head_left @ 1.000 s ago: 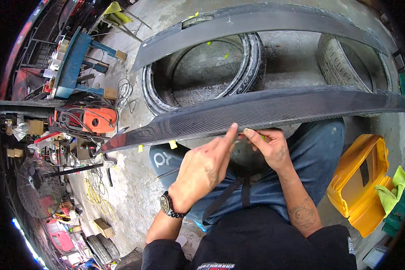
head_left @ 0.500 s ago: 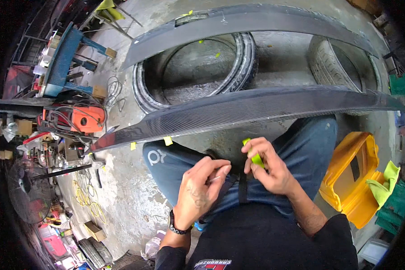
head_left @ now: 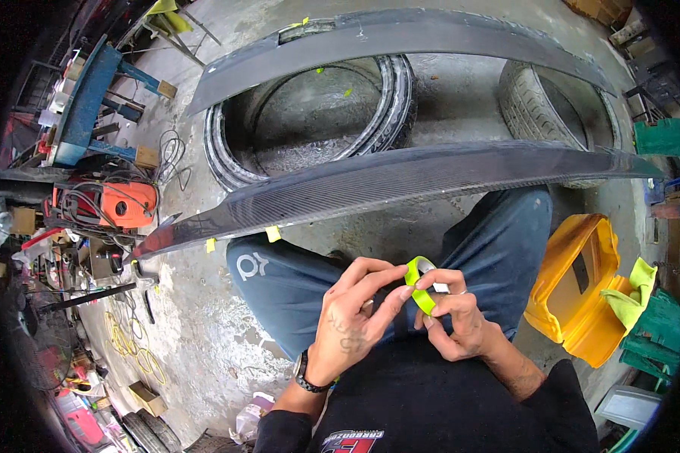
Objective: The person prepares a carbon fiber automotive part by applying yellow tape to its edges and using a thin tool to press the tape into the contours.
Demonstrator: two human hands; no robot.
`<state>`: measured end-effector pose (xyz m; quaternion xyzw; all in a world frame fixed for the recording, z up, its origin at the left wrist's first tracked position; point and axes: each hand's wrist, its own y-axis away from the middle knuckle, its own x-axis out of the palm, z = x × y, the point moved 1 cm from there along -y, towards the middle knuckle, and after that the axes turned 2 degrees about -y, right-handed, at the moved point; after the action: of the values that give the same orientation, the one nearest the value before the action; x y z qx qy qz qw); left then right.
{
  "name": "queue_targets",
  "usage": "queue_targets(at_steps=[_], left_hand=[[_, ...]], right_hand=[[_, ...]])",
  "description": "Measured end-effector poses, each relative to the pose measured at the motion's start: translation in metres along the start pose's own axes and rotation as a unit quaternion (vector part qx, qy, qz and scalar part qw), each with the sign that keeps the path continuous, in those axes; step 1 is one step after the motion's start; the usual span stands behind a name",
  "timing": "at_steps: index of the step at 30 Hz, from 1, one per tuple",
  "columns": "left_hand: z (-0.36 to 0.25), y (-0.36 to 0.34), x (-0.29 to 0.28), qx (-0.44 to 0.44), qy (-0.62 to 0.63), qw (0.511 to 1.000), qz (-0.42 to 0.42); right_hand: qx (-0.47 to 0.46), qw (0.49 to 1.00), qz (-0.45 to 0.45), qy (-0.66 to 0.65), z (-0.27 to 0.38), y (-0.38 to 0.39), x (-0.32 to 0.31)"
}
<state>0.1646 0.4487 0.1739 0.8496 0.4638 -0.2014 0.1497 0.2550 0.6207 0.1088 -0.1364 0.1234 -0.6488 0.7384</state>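
Left hand [head_left: 349,321] pinched at green tape roll [head_left: 425,303], right hand [head_left: 461,321] half-curled, gripping it

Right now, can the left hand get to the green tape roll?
Yes, it seems so: the left hand has its fingertips right at the tape roll, which the right hand holds, and nothing seems to block the way.

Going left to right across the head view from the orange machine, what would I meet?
Orange machine, left hand, yellow-green tape roll, right hand, yellow plastic container, green cloth.
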Motion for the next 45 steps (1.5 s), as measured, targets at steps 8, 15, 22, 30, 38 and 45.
queue_targets(at_steps=[8, 15, 22, 30, 38, 45], left_hand=[[0.019, 0.005, 0.017, 0.018, 0.040, 0.999, -0.008], [0.017, 0.007, 0.014, 0.012, 0.052, 0.999, -0.010], [0.018, 0.016, 0.026, 0.045, 0.018, 0.998, -0.030], [0.014, 0.016, 0.024, -0.005, 0.039, 0.999, -0.014], [0.008, 0.022, 0.013, 0.016, 0.026, 0.999, 0.042], [0.002, 0.024, 0.010, 0.022, -0.076, 0.996, -0.037]], right_hand=[[-0.030, 0.996, 0.006, 0.087, 0.000, -0.002, -0.003], [0.001, 0.988, -0.029, 0.150, -0.008, 0.011, -0.009], [-0.028, 0.978, -0.022, 0.205, -0.005, 0.011, -0.007], [0.000, 0.984, -0.007, 0.179, -0.006, 0.010, -0.005], [0.165, 0.980, 0.096, 0.061, -0.001, 0.004, -0.010], [0.093, 0.980, 0.032, 0.175, -0.006, 0.011, -0.007]])
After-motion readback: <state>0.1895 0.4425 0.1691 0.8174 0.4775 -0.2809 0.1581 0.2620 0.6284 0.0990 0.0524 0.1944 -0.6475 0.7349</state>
